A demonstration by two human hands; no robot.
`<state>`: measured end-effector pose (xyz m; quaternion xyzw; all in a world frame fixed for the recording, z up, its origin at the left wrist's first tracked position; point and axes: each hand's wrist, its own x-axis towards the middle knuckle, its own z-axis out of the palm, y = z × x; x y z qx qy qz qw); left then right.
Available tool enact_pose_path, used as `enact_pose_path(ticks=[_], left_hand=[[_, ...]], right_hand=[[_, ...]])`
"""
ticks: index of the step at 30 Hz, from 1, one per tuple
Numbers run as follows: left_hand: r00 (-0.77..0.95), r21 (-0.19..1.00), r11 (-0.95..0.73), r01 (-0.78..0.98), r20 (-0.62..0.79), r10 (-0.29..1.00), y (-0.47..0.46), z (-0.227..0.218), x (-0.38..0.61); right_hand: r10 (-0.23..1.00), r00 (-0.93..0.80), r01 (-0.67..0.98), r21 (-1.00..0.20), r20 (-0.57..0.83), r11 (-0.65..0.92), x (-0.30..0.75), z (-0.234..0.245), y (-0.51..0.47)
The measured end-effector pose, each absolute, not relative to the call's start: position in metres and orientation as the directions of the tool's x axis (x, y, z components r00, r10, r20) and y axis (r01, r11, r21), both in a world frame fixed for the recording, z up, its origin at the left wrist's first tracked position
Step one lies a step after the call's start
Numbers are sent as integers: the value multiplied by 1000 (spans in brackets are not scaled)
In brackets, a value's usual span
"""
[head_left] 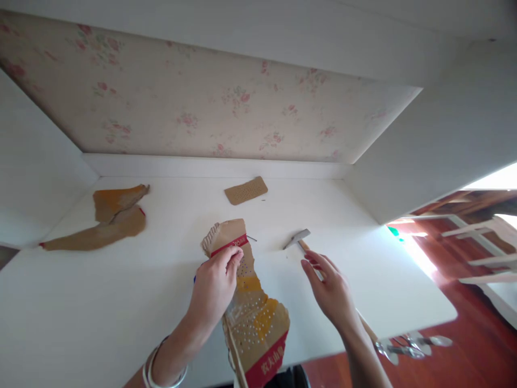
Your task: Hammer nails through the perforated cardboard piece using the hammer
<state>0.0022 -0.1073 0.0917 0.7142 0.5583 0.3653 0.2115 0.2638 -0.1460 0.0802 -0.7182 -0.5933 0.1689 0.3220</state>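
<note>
A torn piece of brown cardboard [258,315] with red and yellow print lies in front of me, dotted with many small holes. Over its upper part, my left hand [216,280] is closed in a pinch; whatever its fingertips hold is too small to make out. A hammer [299,237] with a metal head and wooden handle rests on the white surface to the right. Above its handle is my right hand [329,288], thumb and fingers apart, the handle passing beneath it. A thin dark nail-like piece [251,238] lies at the cardboard's right edge.
Torn cardboard scraps [117,218] lie at the left on the white desk [161,302]. A small perforated cardboard piece [246,190] sits near the back ledge. Side panels and a floral back wall [226,108] enclose the desk. Red floor shows at the right.
</note>
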Motion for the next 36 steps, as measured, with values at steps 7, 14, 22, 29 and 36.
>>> enact_pose_path(ticks=[7,14,22,29,36], left_hand=[[95,704,-265,660,271,958,-107,92,1],[129,674,-309,672,304,944,-108,90,1],[133,681,-320,659,313,940,-108,88,1],[155,648,-359,672,351,924,-108,89,1],[175,602,-413,683,415,893,-107,86,2]], right_hand=[[975,197,962,-215,102,-171,304,28,-146],[965,263,934,-251,2,-254,299,19,-137],[927,351,755,-546,-131,-363,284,40,-138],[858,201,44,-871,-473,-490,246,78,-152],[873,64,-111,-873,-483,-475,226,103,-163]])
